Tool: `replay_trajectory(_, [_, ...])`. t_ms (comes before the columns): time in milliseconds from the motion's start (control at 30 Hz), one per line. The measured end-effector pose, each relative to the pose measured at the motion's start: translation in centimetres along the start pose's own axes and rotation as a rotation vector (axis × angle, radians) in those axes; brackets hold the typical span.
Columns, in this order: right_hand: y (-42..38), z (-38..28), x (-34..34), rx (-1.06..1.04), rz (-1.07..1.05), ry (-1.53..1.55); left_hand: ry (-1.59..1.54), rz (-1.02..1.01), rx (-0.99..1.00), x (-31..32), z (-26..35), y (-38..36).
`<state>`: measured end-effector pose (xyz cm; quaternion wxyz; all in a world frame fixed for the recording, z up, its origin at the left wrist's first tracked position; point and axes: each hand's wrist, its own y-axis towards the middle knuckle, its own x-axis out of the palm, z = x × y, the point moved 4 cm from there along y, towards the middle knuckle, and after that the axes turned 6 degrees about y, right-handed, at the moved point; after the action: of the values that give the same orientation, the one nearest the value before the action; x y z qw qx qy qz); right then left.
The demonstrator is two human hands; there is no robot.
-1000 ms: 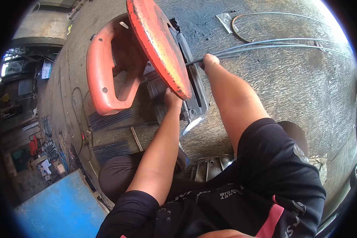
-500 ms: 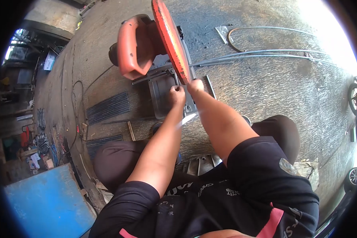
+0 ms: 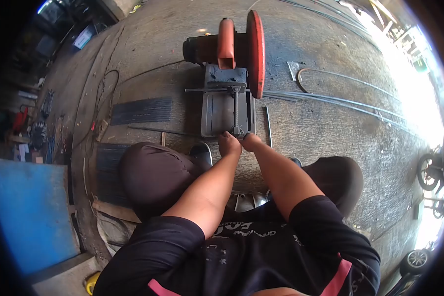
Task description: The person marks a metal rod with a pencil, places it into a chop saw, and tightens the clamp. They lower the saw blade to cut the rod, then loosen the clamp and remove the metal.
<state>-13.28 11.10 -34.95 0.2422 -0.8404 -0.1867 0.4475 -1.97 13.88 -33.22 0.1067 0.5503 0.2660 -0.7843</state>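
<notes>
In front of me on the floor stands a chop saw [image 3: 226, 49] with a red handle and a red disc guard [image 3: 256, 54]. Its grey metal base [image 3: 215, 116] carries a clamp vise, whose screw rod [image 3: 236, 106] runs toward me. At the near end of that rod, my left hand [image 3: 229, 144] is closed beside the vise end. My right hand [image 3: 252, 142] is closed on the other side, close to the left. Both seem to grip the vise handle, though my fingers hide most of it. A thin bar [image 3: 195, 90] lies across the vise under the guard.
Dark metal bars lie in a bundle [image 3: 142, 110] at left, with a second bundle [image 3: 112, 160] nearer me. Long thin rods [image 3: 325, 98] extend rightward from the saw. A cable [image 3: 101, 89] loops at left. A blue panel [image 3: 32, 212] stands lower left; wheels [image 3: 417, 259] show at right.
My hands have come back from close to the disc guard to the front end of the base. My view has shifted, so the saw appears farther away and more upright.
</notes>
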Motion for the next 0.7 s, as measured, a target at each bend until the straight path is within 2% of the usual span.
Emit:
replay_trajectory(100, [1.1, 0.6, 1.1, -0.018, -0.063, -0.012, 0.068, 0.000, 0.006, -1.0, -0.6, -0.1])
replay_trajectory(167, [0.8, 0.0, 1.0, -0.014, -0.181, -0.076, 0.156, -0.194, 0.025, -1.8, -1.5, -0.3])
replay_trajectory(233, [0.6, -1.4, 0.1, -0.084, -0.170, -0.140, 0.092, -0.225, -0.003, -1.6, -2.5, 0.7])
replay_trajectory(300, [0.5, -2.4, -0.3, -0.023, -0.410, -0.127, 0.172, -0.218, 0.005, -0.4, -3.2, 1.9])
replay_trajectory(333, [0.7, -2.3, -0.1, -0.016, -0.412, -0.127, 0.171, -0.225, 0.007, 0.2, -3.5, 2.1])
replay_trajectory(400, [0.4, -2.1, 0.1, 0.087, -0.469, 0.140, 0.020, -0.335, -0.012, 1.6, -4.0, 1.8])
replay_trajectory(433, [0.2, -1.9, 0.0, 0.096, -0.468, 0.136, 0.015, -0.343, -0.009, 2.0, -4.0, 1.5])
replay_trajectory(533, [0.0, -1.1, -0.2, 0.147, -0.455, 0.393, -0.183, -0.305, -0.013, 1.6, -3.6, 0.0])
replay_trajectory(600, [-0.1, -1.0, -0.3, 0.156, -0.449, 0.369, -0.236, -0.485, 0.116, 1.3, -2.6, -0.8])
replay_trajectory(700, [-0.8, -0.6, -0.8, 0.175, -0.394, 0.446, -0.265, -0.524, 0.029, 1.8, -2.8, -0.2])
